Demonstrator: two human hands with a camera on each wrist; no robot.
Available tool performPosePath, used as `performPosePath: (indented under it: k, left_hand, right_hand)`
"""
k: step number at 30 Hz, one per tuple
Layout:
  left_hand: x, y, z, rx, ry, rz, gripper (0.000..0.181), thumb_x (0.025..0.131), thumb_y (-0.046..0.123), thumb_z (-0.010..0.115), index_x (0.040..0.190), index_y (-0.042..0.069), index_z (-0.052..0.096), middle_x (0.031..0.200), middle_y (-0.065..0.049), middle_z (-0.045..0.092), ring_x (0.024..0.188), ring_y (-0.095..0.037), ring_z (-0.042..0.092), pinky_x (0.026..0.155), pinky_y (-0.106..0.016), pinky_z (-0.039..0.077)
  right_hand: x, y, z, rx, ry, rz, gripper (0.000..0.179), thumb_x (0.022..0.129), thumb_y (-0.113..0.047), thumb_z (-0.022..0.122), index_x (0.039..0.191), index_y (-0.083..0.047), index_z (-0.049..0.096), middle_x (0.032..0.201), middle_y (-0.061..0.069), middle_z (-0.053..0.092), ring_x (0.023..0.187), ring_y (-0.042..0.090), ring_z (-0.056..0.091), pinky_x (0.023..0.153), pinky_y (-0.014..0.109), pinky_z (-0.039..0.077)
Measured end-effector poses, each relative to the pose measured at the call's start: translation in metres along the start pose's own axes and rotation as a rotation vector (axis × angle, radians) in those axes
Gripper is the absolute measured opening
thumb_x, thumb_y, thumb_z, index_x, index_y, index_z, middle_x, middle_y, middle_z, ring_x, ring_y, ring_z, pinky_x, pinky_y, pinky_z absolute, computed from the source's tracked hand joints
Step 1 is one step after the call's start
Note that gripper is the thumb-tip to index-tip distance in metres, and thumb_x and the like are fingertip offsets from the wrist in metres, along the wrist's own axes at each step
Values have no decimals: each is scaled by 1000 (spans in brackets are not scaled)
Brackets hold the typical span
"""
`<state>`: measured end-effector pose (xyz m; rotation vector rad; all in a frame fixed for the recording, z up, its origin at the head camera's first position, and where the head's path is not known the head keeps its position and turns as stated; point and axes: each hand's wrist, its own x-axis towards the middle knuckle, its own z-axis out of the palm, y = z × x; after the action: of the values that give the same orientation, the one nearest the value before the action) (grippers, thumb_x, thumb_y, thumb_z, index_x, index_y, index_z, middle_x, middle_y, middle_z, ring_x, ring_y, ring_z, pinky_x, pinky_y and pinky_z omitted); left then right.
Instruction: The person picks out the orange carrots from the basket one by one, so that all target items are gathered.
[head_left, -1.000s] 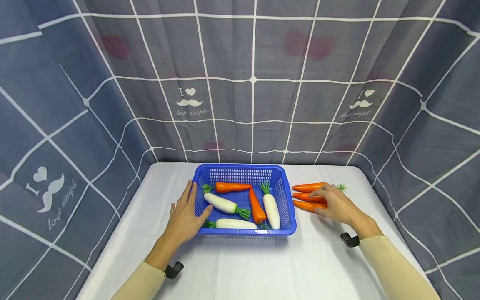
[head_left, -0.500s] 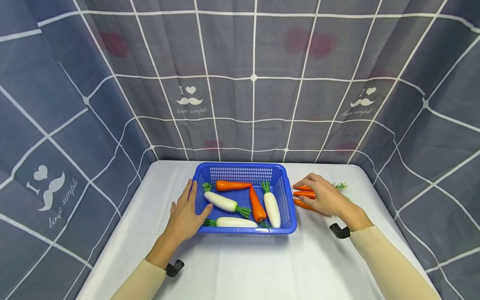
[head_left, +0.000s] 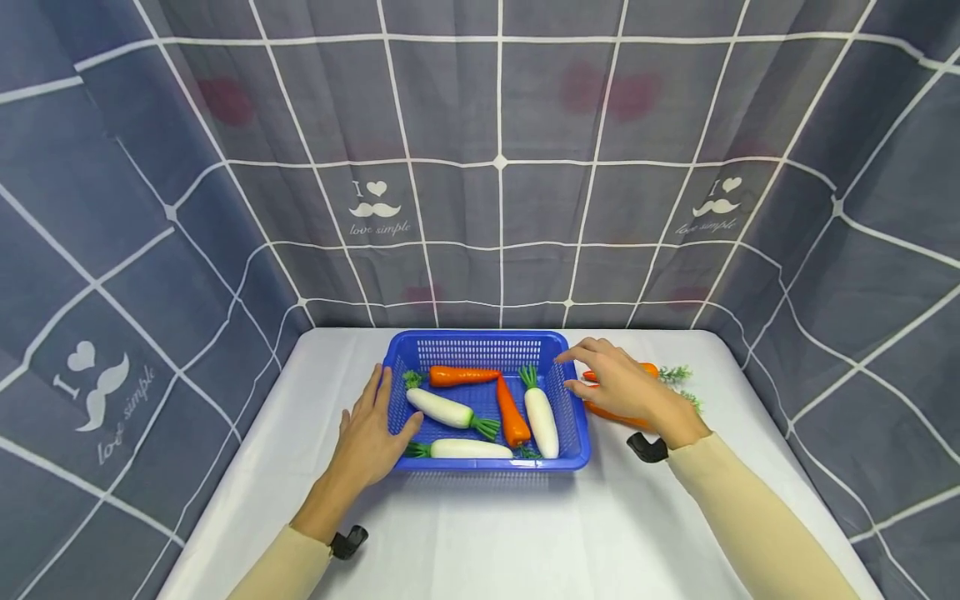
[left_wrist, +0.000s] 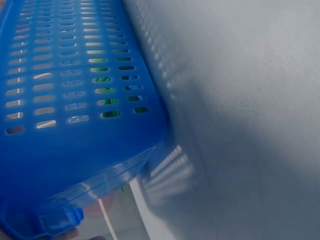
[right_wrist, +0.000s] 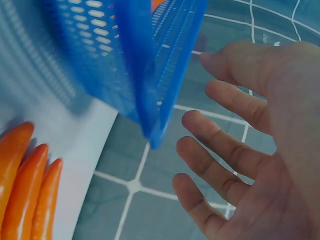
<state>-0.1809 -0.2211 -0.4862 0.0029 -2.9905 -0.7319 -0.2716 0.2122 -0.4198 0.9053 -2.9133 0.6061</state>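
Observation:
A blue plastic basket [head_left: 480, 464] stands on the white-covered table. Inside it lie three white radishes [head_left: 542, 422] with green tops and two orange carrots [head_left: 463, 377]. My left hand [head_left: 367, 437] rests along the basket's left rim, fingers extended and thumb spread toward the near corner; the left wrist view shows mostly the slotted basket wall [left_wrist: 75, 140]. My right hand [head_left: 622, 385] hovers by the right rim, fingers spread and holding nothing. Beneath and beside it lie three carrots [right_wrist: 22, 185] side by side on the table, partly hidden by the hand in the head view.
Grey-blue checked curtains [head_left: 540, 200] enclose the table at the back and both sides. White cloth [head_left: 480, 533] covers the tabletop in front of the basket. Leafy carrot tops [head_left: 677, 375] point to the right.
My right hand has moved left from over the loose carrots to the basket's right rim. The left hand, the basket and its vegetables stay as they were.

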Motion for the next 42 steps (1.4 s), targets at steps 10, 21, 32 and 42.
performPosePath:
  k: [10,21,32,42]
  left_hand:
    - [1,0,0,0,-11,-5,105,115,61,62,189,10,8,199,-16,2,178,-57,27,135,-91,15]
    - [1,-1,-1,-9,-9,-7,104,116,61,62,189,9,8,199,-17,3,178,-57,27,135,-91,16]
    - [0,1,1,-24,-15,-1,103,116,57,65,189,9,9,199,-16,1,178,-56,27,135,-91,15]
    - [0,0,0,-21,-2,3,104,116,59,64,189,9,9,199,-16,3,177,-57,29,134,-92,16]
  right_hand:
    - [20,-22,-3,-31,-78,-34,46,110,-31,84,154,-23,75,158,16,72,150,45,66,129,72,51]
    - [42,-39,8,-29,-191,-84,52,109,-34,85,158,-21,73,155,16,72,142,37,70,123,65,59]
    - [60,-50,31,51,-325,-81,59,106,-33,87,162,-21,70,164,16,68,158,42,60,134,68,49]
    - [76,-54,52,58,-393,-142,64,105,-31,90,161,-8,69,156,20,73,147,42,67,133,63,51]
